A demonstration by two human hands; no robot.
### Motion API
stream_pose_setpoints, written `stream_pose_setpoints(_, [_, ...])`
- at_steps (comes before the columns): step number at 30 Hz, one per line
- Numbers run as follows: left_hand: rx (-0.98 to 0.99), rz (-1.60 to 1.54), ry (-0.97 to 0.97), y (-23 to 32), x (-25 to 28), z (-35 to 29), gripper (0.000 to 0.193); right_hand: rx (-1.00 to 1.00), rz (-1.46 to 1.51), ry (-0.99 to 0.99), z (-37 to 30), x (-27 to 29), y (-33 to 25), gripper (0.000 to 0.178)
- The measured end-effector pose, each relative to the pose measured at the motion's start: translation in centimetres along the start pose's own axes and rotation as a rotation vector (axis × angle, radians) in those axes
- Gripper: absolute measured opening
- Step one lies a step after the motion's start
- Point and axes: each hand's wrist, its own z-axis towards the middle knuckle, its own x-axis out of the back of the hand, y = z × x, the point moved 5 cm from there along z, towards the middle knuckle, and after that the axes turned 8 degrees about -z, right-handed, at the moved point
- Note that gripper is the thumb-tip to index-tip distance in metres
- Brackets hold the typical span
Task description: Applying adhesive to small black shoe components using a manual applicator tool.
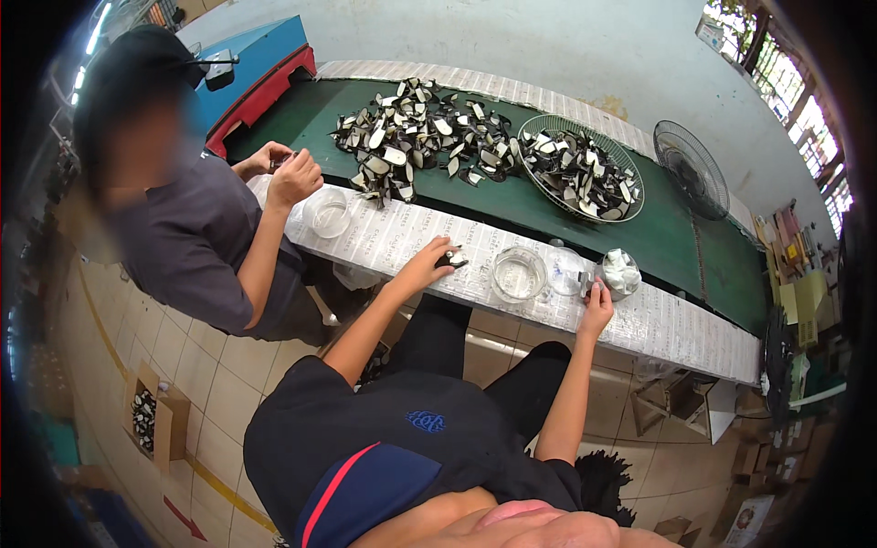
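Black-and-white piece (452, 259): small, mostly black with pale patches, at the fingertips of your left hand (426, 267), over the print-covered ledge (379, 239). Too small to tell if it's one part or several, or if it rests on the surface.

Round container (620, 276): upright on the same ledge, just beyond the fingertips of your right hand (596, 309); contact unclear. White pieces (621, 262) heaped in it, irregular, lying at mixed angles. Small dark item (586, 284) at those right fingertips, shape unclear.
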Motion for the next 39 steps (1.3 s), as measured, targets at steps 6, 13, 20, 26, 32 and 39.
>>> stream_pose_setpoints(6, [0.087, -0.257, 0.153, 2.8, -0.1, -1.0, 0.036, 0.030, 0.037, 0.005, -0.6, 0.5, 0.0, 0.027])
stream_pose_setpoints(13, [0.417, -0.931, 0.334, 5.3, -0.5, -6.5, 0.046, 0.032, 0.079, -0.011, -0.8, 0.7, 0.3, 0.028])
stream_pose_setpoints(20, [0.409, -1.654, 0.230, 9.4, -3.4, -8.0, 0.057, 0.015, 0.061, -0.021, -0.4, 0.4, -0.5, 0.028])
stream_pose_setpoints(26, [0.447, -1.667, 0.221, 10.6, -4.5, -5.8, 0.053, -0.132, 0.330, 0.083, -4.7, -0.2, -3.8, 0.029])
stream_pose_setpoints(32, [0.491, -1.578, 0.119, 11.7, -5.3, -3.9, 0.048, 0.007, -0.013, -0.082, -13.7, -4.1, -14.9, 0.024])
stream_pose_setpoints(39, [0.531, -1.440, -0.044, 11.1, -6.3, -2.4, 0.042, 0.530, -0.541, -0.233, -15.9, -8.5, -20.4, 0.026])
